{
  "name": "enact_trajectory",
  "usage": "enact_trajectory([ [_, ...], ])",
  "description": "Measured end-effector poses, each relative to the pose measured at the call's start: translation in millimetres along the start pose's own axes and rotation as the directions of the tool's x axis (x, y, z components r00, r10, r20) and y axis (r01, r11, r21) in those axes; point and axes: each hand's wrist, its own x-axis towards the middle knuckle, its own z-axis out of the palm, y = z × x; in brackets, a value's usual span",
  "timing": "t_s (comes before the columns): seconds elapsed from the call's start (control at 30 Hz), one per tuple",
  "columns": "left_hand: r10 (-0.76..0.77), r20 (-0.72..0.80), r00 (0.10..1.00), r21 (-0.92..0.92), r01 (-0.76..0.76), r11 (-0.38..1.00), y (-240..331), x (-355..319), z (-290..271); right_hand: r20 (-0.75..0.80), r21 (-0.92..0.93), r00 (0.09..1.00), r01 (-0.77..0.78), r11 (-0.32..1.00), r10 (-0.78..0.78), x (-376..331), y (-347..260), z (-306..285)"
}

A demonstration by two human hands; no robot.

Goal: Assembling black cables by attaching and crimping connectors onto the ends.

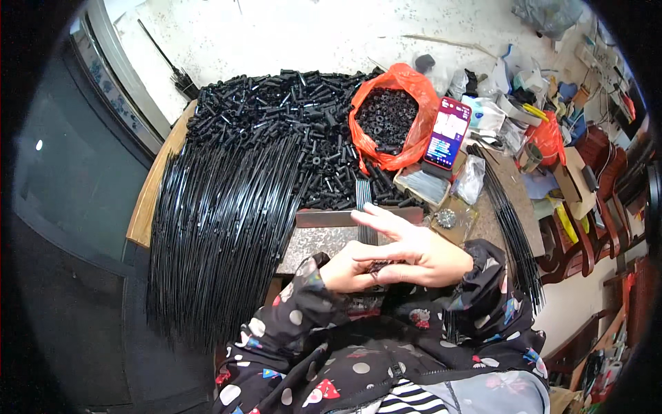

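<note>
Assembly of small parts at a crowded bench, seen from above. A cluster of small black plastic pieces (377, 265) is pinched between both hands, just above the near table edge. The left hand (348, 268) is curled narrowly around it; the right hand (414, 252) grips it with thumb and lower fingers while the upper fingers are splayed wide. The step in hand is judged to be the fitting together of these pieces; the next move is judged to call for fine alignment.

A short bundle of thin black rods (363, 207) lies just beyond the hands. A large sheaf of long black rods (214, 228) overhangs the table's left side, a heap of short black plastic tubes (276, 103) lies behind it, and an orange plastic bag of black ring-shaped parts (389, 117) stands beside a propped red phone (447, 132). Reach toward the bag is crowded by loose tubes.
</note>
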Motion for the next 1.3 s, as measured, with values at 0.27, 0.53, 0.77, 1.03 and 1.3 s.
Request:
enact_trajectory([
  [0.27, -0.014, 0.180, 0.984, -0.050, 0.024, 0.998, 15.0, 7.4, -14.2, -0.590, 0.288, 0.589, -0.485, 0.826, 0.552, -4.8, 83.7, -22.2],
  [0.53, 0.062, 0.083, 0.995, -0.009, -0.061, 0.998, 11.7, 11.0, -20.8, -0.567, -0.501, 0.719, -0.689, 0.524, 0.403, -33.8, 140.5, -2.4],
  [0.77, 0.099, 0.312, 0.945, 0.301, -0.197, 0.933, -75.1, -12.4, -6.8, -0.238, 0.859, 0.824, -0.068, 0.508, 0.514, -20.1, 95.3, 33.0],
  [1.03, 0.134, 0.264, 0.955, 0.350, -0.224, 0.909, -76.2, -12.9, 2.2, -0.462, 0.374, 0.806, -0.202, 0.905, 0.370, -25.4, 18.1, 78.0],
  [1.3, 0.067, 0.131, 0.989, 0.346, -0.110, 0.932, -64.4, -16.4, 15.4, -0.400, 0.510, 0.784, -0.240, 0.826, 0.475, -37.8, 0.5, 66.2],
])
